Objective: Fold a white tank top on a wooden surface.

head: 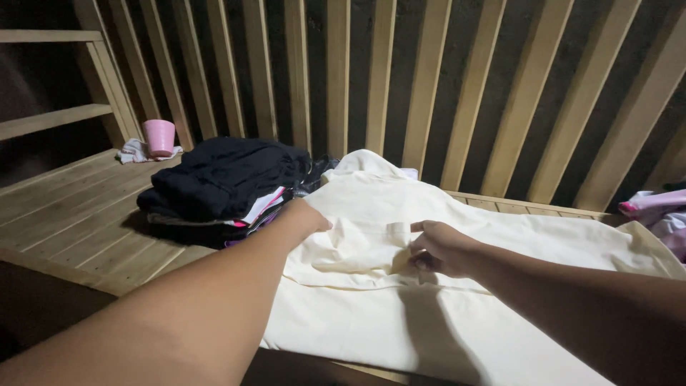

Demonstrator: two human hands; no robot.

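Observation:
A large cream cloth garment (464, 300) lies spread over the wooden platform (64, 207). My left hand (307, 218) rests on its left part, fingers down on the fabric near a folded edge. My right hand (436, 246) pinches a fold of the same cream cloth near its middle, thumb and fingers closed on the fabric. Both forearms reach in from the bottom of the view.
A pile of folded dark clothes (221, 182) with pink and white edges sits left of the cream cloth. A pink cup (159, 136) stands on a white rag at the back left. Pink and white clothes (661, 211) lie at the right edge. Slatted wooden wall behind.

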